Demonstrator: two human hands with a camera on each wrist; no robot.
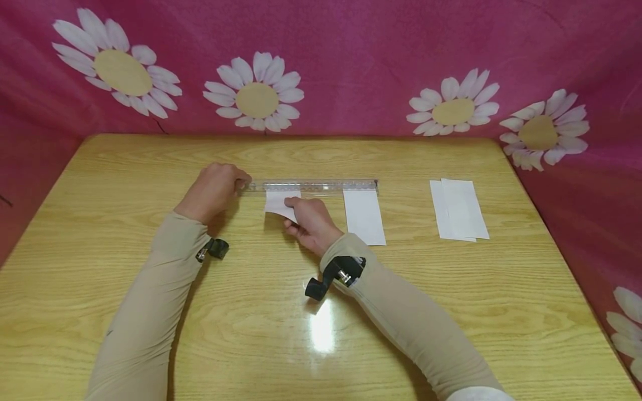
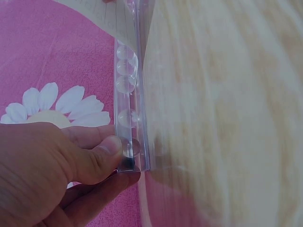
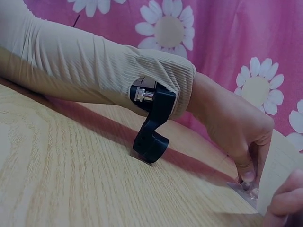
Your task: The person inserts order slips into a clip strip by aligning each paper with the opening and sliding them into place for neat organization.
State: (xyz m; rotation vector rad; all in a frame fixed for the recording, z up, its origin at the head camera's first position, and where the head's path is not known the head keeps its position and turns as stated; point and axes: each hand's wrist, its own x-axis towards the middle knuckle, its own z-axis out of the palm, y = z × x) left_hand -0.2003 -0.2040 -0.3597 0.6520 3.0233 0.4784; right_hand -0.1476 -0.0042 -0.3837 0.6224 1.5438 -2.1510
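Observation:
A long clear plastic ticket rail lies across the table, with several clear balls inside its channel. My left hand grips the rail's left end, thumb on the front and fingers behind, as the left wrist view shows. With thumb and fingers, my right hand pinches the lower part of a white paper slip. That slip's top edge is at the rail, and its lower end is bent up off the table. Another white slip hangs flat from the rail's right part.
Overlapping white slips lie on the right side of the wooden table. A pink cloth with large daisies stands behind and beside the table. Black camera mounts are strapped to both sleeved wrists.

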